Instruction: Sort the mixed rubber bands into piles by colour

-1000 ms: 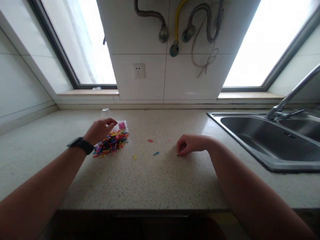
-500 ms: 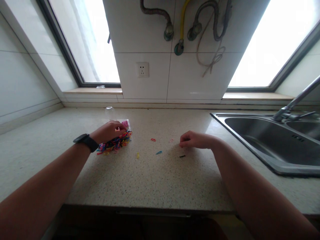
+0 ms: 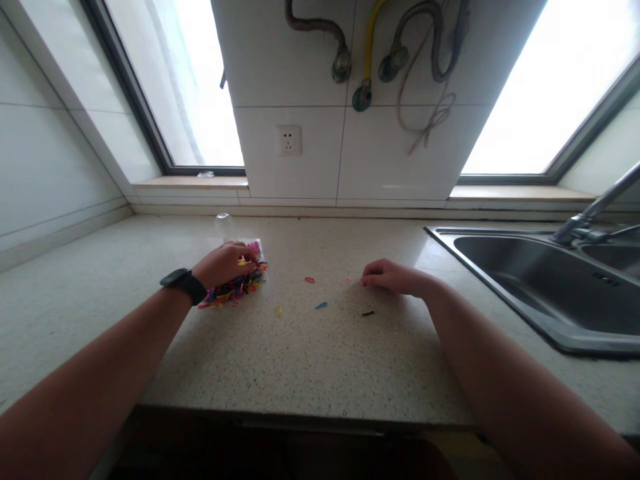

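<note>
Person's L hand (image 3: 223, 263), dark wristwatch (image 3: 176, 278) on that wrist, is over the pile of small coloured loops (image 3: 234, 292), L side of the speckled counter (image 3: 320, 367); palm down, fingers bent, thumb & index curved toward e/o w/ a small gap betw. them. A bit of yellow shows in that gap; can't tell if it's pinched or just part of the pile behind. Pile sits under & in front of the hand, mixed red, blue, yellow, pink, dark; hand hides its upper part. R hand (image 3: 393, 277) is low at the counter, R of ctr, fingers curled in, thumb & index tips close tog.; too small to tell if anything's betw. them. Pale pink loop (image 3: 347, 281) lies just L of those tips, apart from them as far as can be seen. Other single pcs. lie spread betw. the hands: red loop (image 3: 310, 280) farther back, blue piece (image 3: 321, 305) nr ctr, yellow piece (image 3: 279, 311) nearest the pile, black piece (image 3: 368, 313) in front of R hand, not touching it. Beyond L hand: pink item (image 3: 254, 247) on a pale flat packet (image 3: 260, 252), partly hidden by the fingers, & clear cup (image 3: 225, 225) behind the wrist side. Far R: steel sink (image 3: 510, 267) w/ faucet (image 3: 595, 212), well apart from R hand. Wall socket (image 3: 289, 141) above the counter's back edge.
</note>
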Tool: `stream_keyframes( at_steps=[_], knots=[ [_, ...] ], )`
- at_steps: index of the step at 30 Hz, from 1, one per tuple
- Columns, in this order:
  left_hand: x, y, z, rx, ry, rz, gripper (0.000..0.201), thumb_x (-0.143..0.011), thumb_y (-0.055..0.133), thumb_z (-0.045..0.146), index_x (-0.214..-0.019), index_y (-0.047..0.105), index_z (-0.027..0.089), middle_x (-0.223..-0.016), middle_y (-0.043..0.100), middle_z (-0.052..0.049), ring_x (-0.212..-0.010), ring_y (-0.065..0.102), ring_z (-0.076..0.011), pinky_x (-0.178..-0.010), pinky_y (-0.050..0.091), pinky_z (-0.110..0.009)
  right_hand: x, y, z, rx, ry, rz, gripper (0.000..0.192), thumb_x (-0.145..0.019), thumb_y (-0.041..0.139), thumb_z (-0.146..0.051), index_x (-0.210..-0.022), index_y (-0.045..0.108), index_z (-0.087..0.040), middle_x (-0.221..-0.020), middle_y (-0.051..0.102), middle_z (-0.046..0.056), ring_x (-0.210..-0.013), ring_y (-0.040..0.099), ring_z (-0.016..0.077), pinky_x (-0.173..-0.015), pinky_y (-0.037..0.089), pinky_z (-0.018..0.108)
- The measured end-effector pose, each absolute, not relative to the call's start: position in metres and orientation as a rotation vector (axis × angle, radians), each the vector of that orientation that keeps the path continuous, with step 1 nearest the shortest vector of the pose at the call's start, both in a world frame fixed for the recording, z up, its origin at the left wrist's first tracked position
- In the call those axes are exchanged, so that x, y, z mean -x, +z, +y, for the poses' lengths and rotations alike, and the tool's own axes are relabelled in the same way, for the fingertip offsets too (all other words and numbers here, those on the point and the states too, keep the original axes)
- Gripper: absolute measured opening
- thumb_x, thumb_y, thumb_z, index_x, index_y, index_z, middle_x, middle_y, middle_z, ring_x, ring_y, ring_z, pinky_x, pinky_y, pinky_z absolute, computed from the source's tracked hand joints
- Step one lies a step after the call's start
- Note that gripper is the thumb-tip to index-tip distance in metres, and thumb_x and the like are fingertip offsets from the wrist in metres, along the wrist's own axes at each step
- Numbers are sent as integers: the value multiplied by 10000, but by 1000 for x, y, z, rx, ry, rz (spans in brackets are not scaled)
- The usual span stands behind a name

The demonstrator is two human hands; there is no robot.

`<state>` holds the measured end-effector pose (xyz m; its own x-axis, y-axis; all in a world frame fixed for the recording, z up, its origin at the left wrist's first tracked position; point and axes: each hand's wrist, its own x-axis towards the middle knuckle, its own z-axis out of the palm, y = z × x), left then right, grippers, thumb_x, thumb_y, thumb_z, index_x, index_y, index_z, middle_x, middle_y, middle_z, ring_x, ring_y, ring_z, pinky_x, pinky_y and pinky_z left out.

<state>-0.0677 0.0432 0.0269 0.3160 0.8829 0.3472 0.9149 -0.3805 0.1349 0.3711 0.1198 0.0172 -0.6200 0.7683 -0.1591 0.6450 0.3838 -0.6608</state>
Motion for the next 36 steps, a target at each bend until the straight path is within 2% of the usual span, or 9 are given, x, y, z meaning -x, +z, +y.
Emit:
stream_keyframes(
  at_steps=[6, 12, 17, 24, 33, 36],
  knots=[
    [45, 35, 38, 2428, -861, -1696, 253, -899, 578, 390, -952, 720, 187, -896, 687, -50, -786, 583, -161, -776, 451, -301, -371, 18, 118, 1357, 1177, -2324, 360, -831, 624, -486, -929, 671, -143, -628, 433, -20, -519, 339, 81, -467, 222, 242],
    [-8, 35, 26, 2464, -1150, -1735, 231, -916, 594, 363, -990, 716, 181, -807, 672, -29, -701, 569, -132, -663, 457, -272, -372, 14, 123, 1352, 1218, -2279, 369, -837, 631, -509, -948, 657, -157, -621, 406, -28, -492, 334, 77, -426, 219, 235],
    [-43, 21, 18, 2610, -1056, -1650, 201, -911, 606, 335, -991, 724, 193, -918, 707, -42, -756, 600, -147, -754, 499, -311, -373, 11, 126, 1324, 1237, -2270, 400, -837, 634, -538, -979, 659, -165, -659, 462, -14, -513, 374, 82, -437, 265, 233],
    [-59, 2, 12, 2786, -829, -1431, 279, -930, 571, 255, -1180, 690, 222, -1119, 708, -49, -1058, 606, -214, -968, 473, -404, -371, 15, 122, 1333, 1217, -2280, 362, -852, 630, -483, -998, 665, -154, -681, 491, -4, -516, 408, 84, -439, 294, 231],
    [-55, 6, 11, 2697, -731, -1437, 301, -943, 536, 247, -1207, 680, 228, -1109, 703, -49, -1057, 588, -227, -980, 453, -429, -372, 10, 126, 1306, 1243, -2263, 354, -848, 637, -482, -992, 661, -160, -679, 501, -4, -508, 406, 84, -427, 288, 230],
    [-54, 6, 12, 2666, -709, -1412, 306, -949, 531, 249, -1220, 669, 218, -1168, 688, -48, -1082, 578, -225, -1006, 439, -426, -372, 12, 125, 1310, 1238, -2268, 348, -848, 636, -469, -1005, 662, -159, -694, 511, 2, -516, 416, 86, -427, 294, 226]
  ],
)
